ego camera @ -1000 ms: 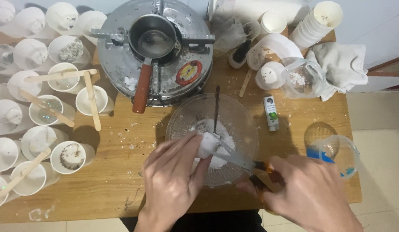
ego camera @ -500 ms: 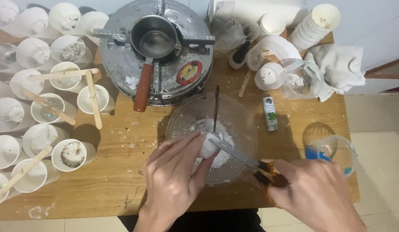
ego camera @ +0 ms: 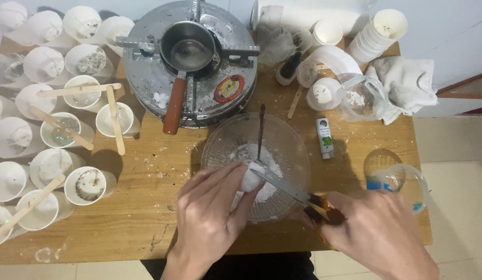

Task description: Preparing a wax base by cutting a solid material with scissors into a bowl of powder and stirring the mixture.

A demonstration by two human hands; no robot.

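left hand point(ego camera: 212, 218) pinches a white wax lump point(ego camera: 249, 179) over the glass bowl point(ego camera: 282, 140) near the table's point(ego camera: 137, 218) front edge; right hand point(ego camera: 378, 236) grips a knife point(ego camera: 287, 188) cutting it. pot point(ego camera: 188, 49) at far edge.

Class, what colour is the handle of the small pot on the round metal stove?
Reddish-brown handle, head view.

White lump point(ego camera: 249, 179), clear glass bowl point(ego camera: 225, 142), silver knife blade point(ego camera: 282, 185), brown wooden table point(ego camera: 147, 207), white paper cups point(ego camera: 46, 65)
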